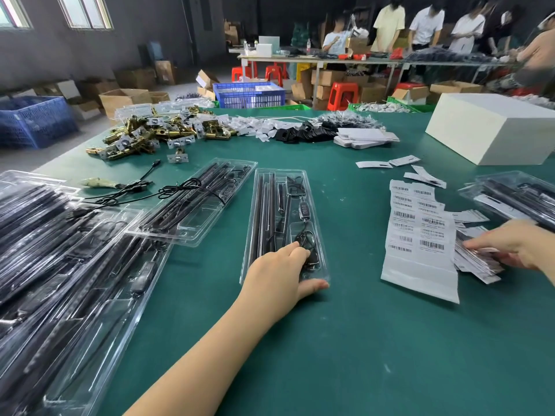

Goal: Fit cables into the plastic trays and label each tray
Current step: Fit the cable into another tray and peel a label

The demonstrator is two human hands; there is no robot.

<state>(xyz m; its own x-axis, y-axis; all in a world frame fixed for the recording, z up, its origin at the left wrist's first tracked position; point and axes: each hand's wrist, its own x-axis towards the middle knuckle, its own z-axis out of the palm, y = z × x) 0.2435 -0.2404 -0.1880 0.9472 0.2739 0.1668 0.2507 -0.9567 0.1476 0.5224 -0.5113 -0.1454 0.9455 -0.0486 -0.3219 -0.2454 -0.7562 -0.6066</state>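
A clear plastic tray (pixel 264 187) lies in the middle of the green table, holding black rods, a small controller and a coiled black cable (pixel 309 238). My left hand (pixel 279 271) rests on the tray's near end, fingers over the coil and thumb at the tray's front edge. My right hand (pixel 510 244) is at the right, fingers on a loose pile of white label slips (pixel 474 259). A sheet of barcode labels (pixel 417 232) lies between the tray and that pile.
A second filled tray (pixel 198 199) lies angled to the left, with loose black cables (pixel 135 190) beside it. Stacked trays (pixel 60 265) cover the left edge. More trays (pixel 516 196) sit far right. A white box (pixel 492 127), brass hardware (pixel 156 130) and people at a far table.
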